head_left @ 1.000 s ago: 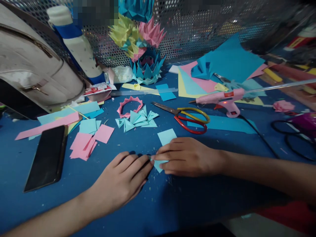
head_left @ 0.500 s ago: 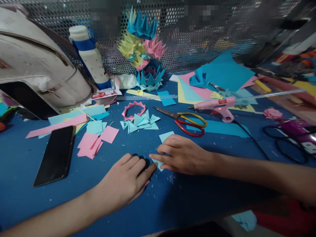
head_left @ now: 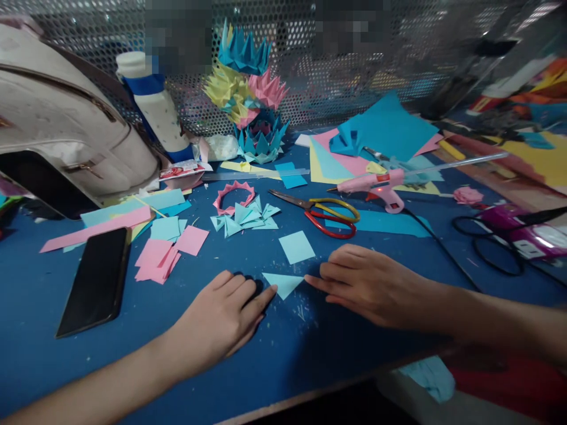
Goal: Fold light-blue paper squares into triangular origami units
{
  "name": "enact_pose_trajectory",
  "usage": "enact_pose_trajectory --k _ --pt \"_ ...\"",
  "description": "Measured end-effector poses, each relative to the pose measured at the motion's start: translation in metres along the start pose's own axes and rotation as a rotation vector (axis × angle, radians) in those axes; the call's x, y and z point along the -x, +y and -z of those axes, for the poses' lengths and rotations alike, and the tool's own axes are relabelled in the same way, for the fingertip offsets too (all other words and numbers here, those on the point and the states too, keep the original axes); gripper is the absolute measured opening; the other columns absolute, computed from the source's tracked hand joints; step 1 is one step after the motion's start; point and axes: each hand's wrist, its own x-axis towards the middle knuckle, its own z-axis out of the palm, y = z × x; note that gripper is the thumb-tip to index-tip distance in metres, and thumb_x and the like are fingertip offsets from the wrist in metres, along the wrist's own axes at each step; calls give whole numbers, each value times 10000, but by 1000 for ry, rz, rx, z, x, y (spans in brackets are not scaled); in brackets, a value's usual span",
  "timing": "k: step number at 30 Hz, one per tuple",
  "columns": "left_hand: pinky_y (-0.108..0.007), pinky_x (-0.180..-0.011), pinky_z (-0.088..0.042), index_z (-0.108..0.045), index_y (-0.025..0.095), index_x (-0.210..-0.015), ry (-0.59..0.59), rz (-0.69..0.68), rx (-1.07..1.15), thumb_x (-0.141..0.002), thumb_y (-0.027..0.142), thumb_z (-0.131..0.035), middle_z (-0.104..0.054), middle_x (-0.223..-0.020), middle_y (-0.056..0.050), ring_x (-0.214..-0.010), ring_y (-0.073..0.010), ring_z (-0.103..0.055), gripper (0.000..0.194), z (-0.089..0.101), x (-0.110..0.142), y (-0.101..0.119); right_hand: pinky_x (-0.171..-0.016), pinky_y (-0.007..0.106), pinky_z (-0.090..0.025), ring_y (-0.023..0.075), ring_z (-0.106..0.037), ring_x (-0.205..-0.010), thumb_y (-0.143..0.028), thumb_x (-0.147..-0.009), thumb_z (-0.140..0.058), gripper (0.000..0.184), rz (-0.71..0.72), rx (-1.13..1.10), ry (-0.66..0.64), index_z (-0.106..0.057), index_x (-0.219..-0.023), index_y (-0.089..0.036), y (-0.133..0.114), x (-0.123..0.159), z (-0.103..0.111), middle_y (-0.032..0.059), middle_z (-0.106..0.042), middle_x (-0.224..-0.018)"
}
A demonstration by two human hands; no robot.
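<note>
A light blue paper triangle (head_left: 284, 284), folded with its long edge away from me, lies flat on the blue table. My left hand (head_left: 225, 316) has its index fingertip pressed on the triangle's left side, pinning it down, with the other fingers curled. At the right corner, my right hand (head_left: 367, 286) points its outstretched index finger, the tip touching the paper; nothing is gripped in it. Just beyond the triangle lies a light blue square of paper (head_left: 297, 247). Several folded light blue pieces (head_left: 250, 217) sit by a pink zigzag paper ring (head_left: 234, 198).
Scissors (head_left: 319, 212) and a pink glue gun (head_left: 376, 186) with a cord lie to the right. On the left are a phone (head_left: 95, 277), pink paper squares (head_left: 155, 260), a bottle (head_left: 157, 112) and a bag (head_left: 66, 106). Paper flowers (head_left: 248, 88) stand at the back.
My right hand has slid rightward along the folded edge, uncovering the triangle and the square behind it. My left fingertip stays on the paper. The view has shifted slightly.
</note>
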Motion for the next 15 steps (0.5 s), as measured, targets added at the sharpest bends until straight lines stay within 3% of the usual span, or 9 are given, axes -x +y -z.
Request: enact_pose_trajectory --k 4,7,11,15 --pt "-352 -684 -319 -559 39 -1326 40 -46 9 -1045 162 -384 -563 -819 -49 -733 -205 -464 353 -2 1 0 -674 329 -294 188 -439 -740 -300 -1049 -391 299 -30 -59 -25 -670 -1047 -192 3 -5 5 47 -604 -875" --pt "-346 -669 -317 -590 59 -1271 94 -96 11 -1033 134 -409 -554 -771 -30 -699 -193 -444 309 -3 2 0 -707 324 -319 201 -490 -826 -368 -1037 -439 277 -79 -93 8 -646 -1036 -183 5 -22 2 61 -626 -960" --pt "-346 -659 -326 -615 83 -1221 112 -108 6 -1028 148 -418 -554 -753 -25 -694 -194 -452 283 -2 2 0 -720 320 -358 223 -525 -892 -550 -921 -613 437 -51 -122 26 -610 -1078 -142 6 -44 -13 82 -642 -1001" --pt "-343 -660 -352 -602 85 -1248 81 -82 4 -1032 163 -367 -566 -778 -39 -707 -196 -476 328 1 -1 0 -714 304 -370 197 -521 -851 -445 -1011 -492 317 -29 -186 18 -619 -983 -156 10 -56 -21 70 -643 -942"
